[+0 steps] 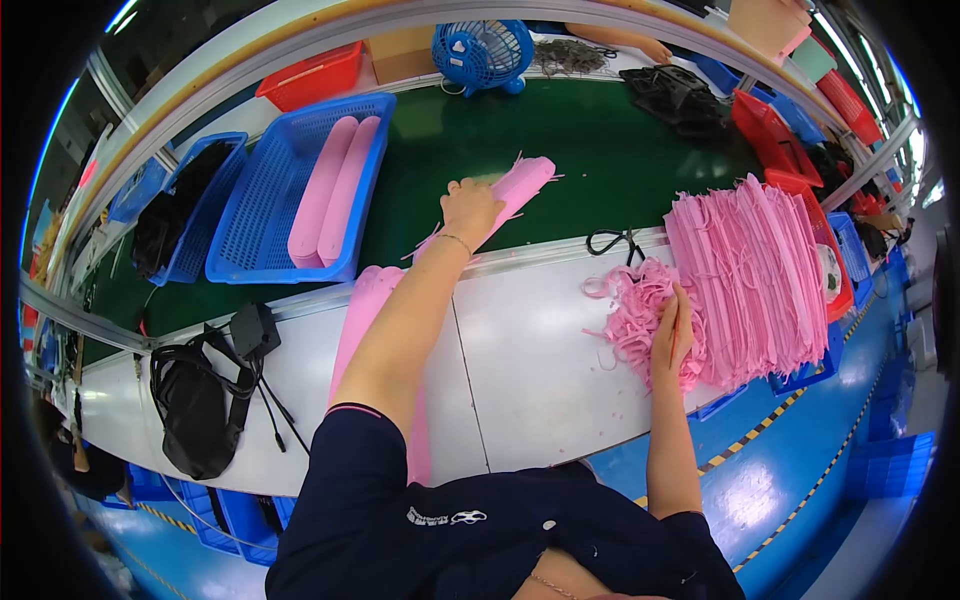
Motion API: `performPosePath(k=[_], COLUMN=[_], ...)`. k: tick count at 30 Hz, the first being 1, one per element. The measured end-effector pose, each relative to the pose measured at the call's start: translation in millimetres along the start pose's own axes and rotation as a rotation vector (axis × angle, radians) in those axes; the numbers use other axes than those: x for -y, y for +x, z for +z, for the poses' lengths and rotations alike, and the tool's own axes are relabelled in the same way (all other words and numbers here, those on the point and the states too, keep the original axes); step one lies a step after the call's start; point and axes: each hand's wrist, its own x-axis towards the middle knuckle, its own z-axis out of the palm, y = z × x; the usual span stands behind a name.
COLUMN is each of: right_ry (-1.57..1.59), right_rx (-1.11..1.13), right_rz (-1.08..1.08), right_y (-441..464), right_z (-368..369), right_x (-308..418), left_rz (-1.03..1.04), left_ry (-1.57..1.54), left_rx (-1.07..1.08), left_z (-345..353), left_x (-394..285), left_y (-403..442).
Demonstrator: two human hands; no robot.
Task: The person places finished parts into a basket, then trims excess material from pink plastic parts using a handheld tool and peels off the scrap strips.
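Note:
My left hand (470, 210) reaches over the green belt, its fingers closed round a long pink strip piece (527, 182) with frayed edges. Beside a heap of curly pink scraps (637, 312) on the white worktop is my right hand (672, 332), fingers bent together. A thin reddish-brown stick-like thing (674, 336) shows along it; I cannot make out what it is. Black-handled scissors (620, 243) lie just behind the scraps. To their right is a thick stack of fringed pink strips (745, 285). Under my left forearm runs another pink length (362, 315), partly hidden.
A blue basket (262, 190) on the left holds two smooth pink pieces (337, 190). A blue fan (483, 55) stands at the back of the green belt (430, 130). A black bag with cables (200, 400) lies at the worktop's left. Another person's arm (625, 40) shows at the far side.

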Motion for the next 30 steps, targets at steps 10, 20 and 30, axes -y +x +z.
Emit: performPosePath(k=[10,20,30], right_ry=[-0.256,0.798,0.886], right_rx=[-0.067,0.406,0.514], right_rz=[-0.319,0.467,0.501], right_y=[5.7,-30.3,-41.0], right_z=[-9.3,-6.3,-5.0], right_x=[39.2,145.1,160.7], left_rz=[0.02,-0.05,-0.189], left_ry=[-0.118,-1.893,-2.161], left_rx=[-0.037,0.621,0.68], left_z=[0.1,-103.2,-99.7], left_x=[-12.4,-67.1,-67.5], left_y=[8.6,-97.8,-152.6])
